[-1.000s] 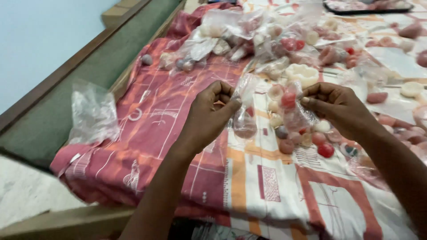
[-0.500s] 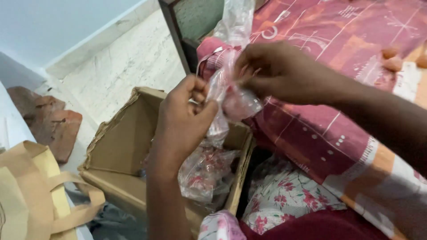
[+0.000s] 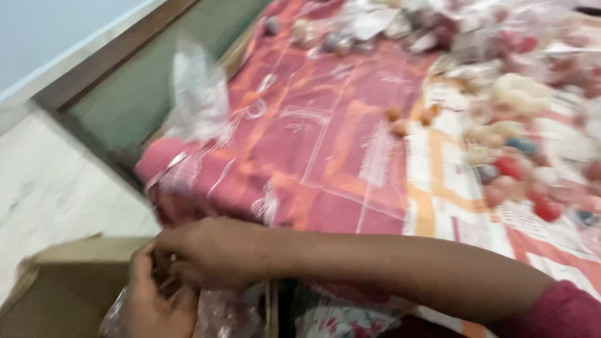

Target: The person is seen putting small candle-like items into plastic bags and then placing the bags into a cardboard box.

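Nearest us, low left, our left hand (image 3: 153, 300) and right hand (image 3: 203, 250) meet over the open cardboard box (image 3: 69, 275) on the floor. Both sit curled w/ fingers bent, touching crinkled clear plastic bags (image 3: 219, 313) inside the box; frame's too blurred to say exactly which bag each one grips, or how tight. Right forearm crosses in from the right, dark red sleeve (image 3: 563, 310) at the edge.

Just beyond the box: the bed edge, covered w/ a red, orange & white patterned sheet (image 3: 325, 163). An empty-looking clear bag (image 3: 197, 94) stands at the sheet's left corner. Mid-right, small rounded pieces (image 3: 519, 175) in red, pink, cream lie scattered. Farthest back, more clear bags w/ pieces (image 3: 400, 25), all blurred.
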